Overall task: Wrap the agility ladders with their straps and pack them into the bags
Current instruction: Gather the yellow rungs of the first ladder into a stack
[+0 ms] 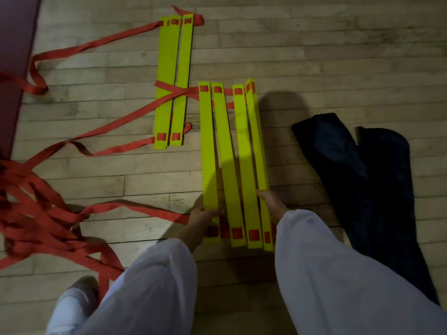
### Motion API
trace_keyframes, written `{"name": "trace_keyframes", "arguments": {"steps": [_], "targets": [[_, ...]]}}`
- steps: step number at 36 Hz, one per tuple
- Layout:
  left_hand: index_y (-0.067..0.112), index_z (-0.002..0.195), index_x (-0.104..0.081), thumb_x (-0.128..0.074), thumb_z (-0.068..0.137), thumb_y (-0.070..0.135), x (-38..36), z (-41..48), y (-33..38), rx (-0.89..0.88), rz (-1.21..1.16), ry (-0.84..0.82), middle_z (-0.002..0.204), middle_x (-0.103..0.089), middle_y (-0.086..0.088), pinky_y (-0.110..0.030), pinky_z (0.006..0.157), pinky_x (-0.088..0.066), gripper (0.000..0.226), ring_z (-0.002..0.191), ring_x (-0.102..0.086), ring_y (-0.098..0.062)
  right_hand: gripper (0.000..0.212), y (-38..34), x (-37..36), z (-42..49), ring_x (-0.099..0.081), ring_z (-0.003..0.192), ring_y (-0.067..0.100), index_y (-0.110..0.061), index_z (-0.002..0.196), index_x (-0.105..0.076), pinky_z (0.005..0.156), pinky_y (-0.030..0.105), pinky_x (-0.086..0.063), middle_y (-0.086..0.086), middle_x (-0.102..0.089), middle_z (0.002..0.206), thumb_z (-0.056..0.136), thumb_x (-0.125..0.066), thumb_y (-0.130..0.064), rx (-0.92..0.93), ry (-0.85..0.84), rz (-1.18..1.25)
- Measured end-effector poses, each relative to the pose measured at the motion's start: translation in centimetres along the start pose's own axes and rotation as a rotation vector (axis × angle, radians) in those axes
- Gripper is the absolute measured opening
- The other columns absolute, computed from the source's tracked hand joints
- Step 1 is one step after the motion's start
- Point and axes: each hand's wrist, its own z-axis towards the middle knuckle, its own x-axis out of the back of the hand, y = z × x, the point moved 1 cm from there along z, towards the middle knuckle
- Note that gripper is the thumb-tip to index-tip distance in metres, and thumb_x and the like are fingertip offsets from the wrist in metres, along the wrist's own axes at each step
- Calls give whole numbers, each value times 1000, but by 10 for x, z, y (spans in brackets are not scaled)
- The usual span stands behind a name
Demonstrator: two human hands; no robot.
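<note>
near ladder rungs (232, 165): yellow, fanned on the wooden floor (314, 56) at centre, with red strap showing through the slots at both ends. the person's left hand (202, 217) curls its fingers round the outermost rung at the fan's 7 o'clock corner. the right hand (269, 203) grips the stacked rungs at the 5 o'clock edge, its fingertips hidden behind them. second rung bundle (173, 81): at 11 o'clock, just beside the fan, crossed by a strap. tangled red straps (31, 209) fill 9 o'clock and are cut off by the frame. dark bags (362, 177) lie at 3 o'clock near the fan, their folds hard to make out. a purple mat (17, 56) edges 10 o'clock. bare boards lie open toward 1 o'clock. white sleeves (338, 274) cover both forearms.
</note>
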Motion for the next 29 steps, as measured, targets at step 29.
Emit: {"name": "trace_keyframes", "arguments": {"steps": [29], "targets": [[10,109,-58,-49,97,16,-32,-19,15,45,-29,-125,105,-63,-16,-49,81,-55,16,95,-62,-35,55,-16,-29,-1,-53,121,34,-4,129,-55,103,42,-41,18,-56,133,100,-41,-48,34,109,-127]]}}
